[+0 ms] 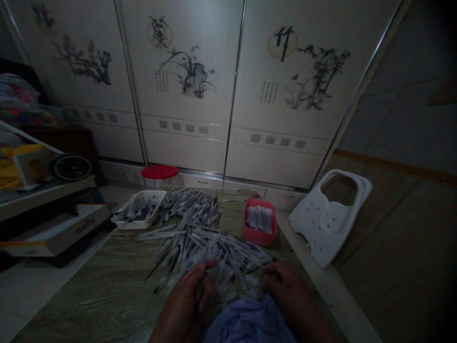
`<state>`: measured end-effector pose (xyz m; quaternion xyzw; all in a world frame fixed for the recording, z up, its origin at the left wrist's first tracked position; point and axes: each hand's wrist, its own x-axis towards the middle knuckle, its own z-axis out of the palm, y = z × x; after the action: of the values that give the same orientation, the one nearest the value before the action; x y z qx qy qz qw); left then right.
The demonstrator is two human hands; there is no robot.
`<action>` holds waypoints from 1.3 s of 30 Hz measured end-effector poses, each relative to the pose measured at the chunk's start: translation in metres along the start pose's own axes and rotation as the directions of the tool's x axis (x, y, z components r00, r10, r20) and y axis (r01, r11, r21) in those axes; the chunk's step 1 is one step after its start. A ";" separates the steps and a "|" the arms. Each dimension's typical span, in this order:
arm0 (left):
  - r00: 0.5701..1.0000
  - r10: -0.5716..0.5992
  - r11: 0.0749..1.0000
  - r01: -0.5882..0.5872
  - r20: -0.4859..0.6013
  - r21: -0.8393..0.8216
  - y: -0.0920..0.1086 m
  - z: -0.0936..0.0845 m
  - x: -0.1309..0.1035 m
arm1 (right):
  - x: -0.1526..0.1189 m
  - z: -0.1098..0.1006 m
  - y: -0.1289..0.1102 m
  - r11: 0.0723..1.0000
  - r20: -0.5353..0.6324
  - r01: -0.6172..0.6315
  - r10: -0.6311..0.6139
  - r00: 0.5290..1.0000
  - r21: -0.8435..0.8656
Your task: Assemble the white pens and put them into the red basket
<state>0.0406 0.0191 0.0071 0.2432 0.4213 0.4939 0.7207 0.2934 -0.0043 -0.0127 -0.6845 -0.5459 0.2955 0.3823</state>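
Note:
A large heap of slender, clear-and-grey pens [189, 238] spreads over the table in front of me. At the heap's near edge is my left hand [187, 293], its fingers closed around what looks like a slim pen. My right hand [291, 290] is to the right of the heap, fingers curled together; whatever may be in them is too dark to make out. Small clear pieces, perhaps caps [252, 283], lie between the hands. Bunched blue cloth [248, 321] shows below them, close to my body.
On the green wood-grained table [89, 295], a white tray [143, 224] with pens stands at back left, and a red box [260, 237] of lined-up pens at back right. Beyond are a red stool [160, 172], a white folding stool [321, 214] and cabinet doors [185, 147].

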 end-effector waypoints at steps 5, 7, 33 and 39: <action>0.996 0.054 0.998 -0.055 -0.074 -0.012 0.000 -0.002 0.003 | -0.003 0.010 -0.011 0.998 0.076 0.059 -0.061 0.995 0.032; 0.997 0.052 0.999 -0.052 -0.057 -0.004 0.000 -0.003 0.003 | -0.004 0.010 -0.010 0.989 0.069 0.123 -0.118 0.991 -0.078; 0.999 0.041 0.999 -0.042 0.006 0.012 0.002 0.000 -0.003 | -0.014 0.015 -0.012 0.875 0.243 0.211 -0.112 0.964 -0.435; 0.999 0.024 0.999 -0.025 0.021 0.045 0.003 0.001 -0.003 | -0.013 0.015 -0.015 0.900 0.180 0.218 -0.159 0.971 -0.377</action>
<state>0.0398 0.0172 0.0113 0.2699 0.4219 0.4905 0.7131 0.2707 -0.0126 -0.0084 -0.6679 -0.6841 0.1900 0.2232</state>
